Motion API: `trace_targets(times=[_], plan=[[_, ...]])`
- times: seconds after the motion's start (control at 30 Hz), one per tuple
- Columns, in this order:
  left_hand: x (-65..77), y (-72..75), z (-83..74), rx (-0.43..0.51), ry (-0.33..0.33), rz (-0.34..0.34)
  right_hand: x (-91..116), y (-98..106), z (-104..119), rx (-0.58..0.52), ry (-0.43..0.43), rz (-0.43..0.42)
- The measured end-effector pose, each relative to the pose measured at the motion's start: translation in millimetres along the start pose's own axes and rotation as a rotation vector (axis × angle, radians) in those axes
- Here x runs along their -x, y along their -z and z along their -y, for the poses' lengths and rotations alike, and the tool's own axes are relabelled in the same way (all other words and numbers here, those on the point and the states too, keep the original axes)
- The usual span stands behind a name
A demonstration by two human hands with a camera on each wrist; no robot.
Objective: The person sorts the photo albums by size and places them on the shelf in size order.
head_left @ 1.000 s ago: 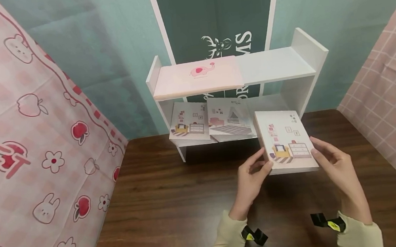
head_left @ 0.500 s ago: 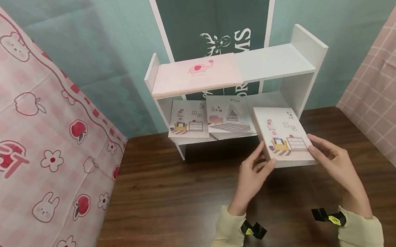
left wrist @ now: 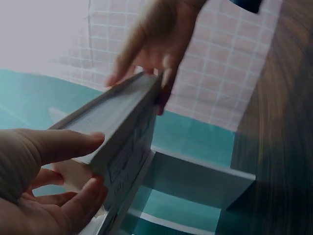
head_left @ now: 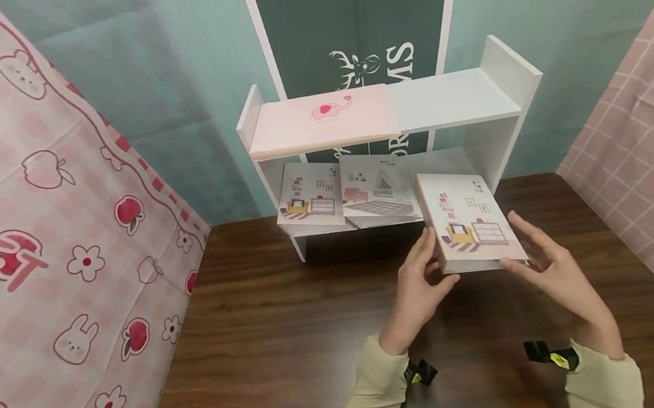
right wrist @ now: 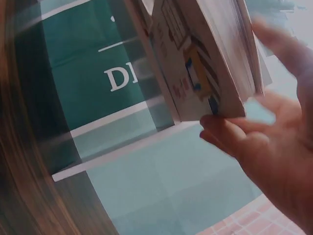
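Observation:
A thick white book (head_left: 464,217), its cover printed with a yellow armchair and a chest of drawers, slants out over the front of the lower shelf's right part. My left hand (head_left: 418,294) holds its left side near the front corner, fingers along the side and thumb by the front edge. At the opposite corner my right hand (head_left: 559,280) has its thumb at the front edge and fingers by the right side. The left wrist view shows my left thumb and fingers (left wrist: 80,203) on either side of the book's corner. Two similar books, one with furniture (head_left: 308,196) and one with a canopy (head_left: 375,189), lie to its left.
The white two-tier shelf (head_left: 447,97) stands at the back of the dark wooden table (head_left: 269,341). A pink elephant-print book or pad (head_left: 325,122) covers the left of its top. Patterned pink cloth (head_left: 89,253) hangs left, pink checked cloth (head_left: 641,154) right.
The book has moved slightly back toward the shelf. My right thumb has shifted from the cover's right edge to the front edge, and my left thumb has slipped down off the cover.

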State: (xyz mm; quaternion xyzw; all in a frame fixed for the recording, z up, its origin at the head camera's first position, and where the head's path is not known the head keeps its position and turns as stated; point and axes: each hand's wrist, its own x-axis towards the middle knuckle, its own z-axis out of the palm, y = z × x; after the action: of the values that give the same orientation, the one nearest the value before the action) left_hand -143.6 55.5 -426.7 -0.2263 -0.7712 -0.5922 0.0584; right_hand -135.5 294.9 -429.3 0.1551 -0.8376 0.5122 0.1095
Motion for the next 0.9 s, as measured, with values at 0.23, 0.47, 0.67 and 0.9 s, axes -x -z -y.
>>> trace_targets(times=[0.23, 0.47, 0.67, 0.9], plan=[[-1.7, -1.3, 6.9, -0.129, -0.14, -0.037, 0.5, 2.2, 1.1, -0.01, 0.057, 0.096], [2.3, -2.5, 11.9, -0.229, -0.218, -0.083, -0.8, -1.1, 0.2, 0.03, 0.171, 0.065], [1.3, -0.7, 16.3, -0.42, -0.332, -0.17, -1.7, -3.7, -0.5, 0.147, 0.24, 0.019], [-2.2, 2.1, 18.4, -0.538, -0.392, -0.183, -1.2, -5.3, -2.3, 0.252, 0.229, -0.02]])
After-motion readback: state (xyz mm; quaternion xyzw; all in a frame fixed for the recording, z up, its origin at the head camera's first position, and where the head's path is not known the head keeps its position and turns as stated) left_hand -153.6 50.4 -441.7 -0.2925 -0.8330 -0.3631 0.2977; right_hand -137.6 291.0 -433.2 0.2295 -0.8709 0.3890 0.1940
